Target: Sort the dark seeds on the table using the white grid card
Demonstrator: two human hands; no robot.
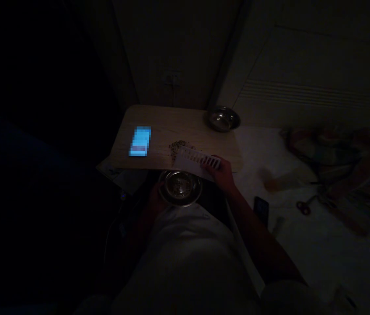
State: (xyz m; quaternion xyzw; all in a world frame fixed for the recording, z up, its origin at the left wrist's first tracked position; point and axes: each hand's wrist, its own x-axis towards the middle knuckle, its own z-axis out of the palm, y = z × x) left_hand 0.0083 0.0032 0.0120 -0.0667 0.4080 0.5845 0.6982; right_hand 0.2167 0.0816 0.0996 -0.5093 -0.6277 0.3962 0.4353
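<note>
The room is very dark. My left hand [156, 197] grips the rim of a small steel bowl [180, 188] that holds dark bits, just below the front edge of a small wooden table [188, 127]. My right hand [221, 173] is closed on a flat white card or sheet [194, 161], tilted at the table's edge above the bowl. A small heap of dark seeds or grains [179, 145] lies on the table just behind the card.
A lit phone [140, 141] glows on the table's left part. A second steel bowl [223, 119] stands at the back right corner. To the right a bed holds a dark phone [261, 209], red-handled scissors [304, 206] and crumpled cloth [339, 157].
</note>
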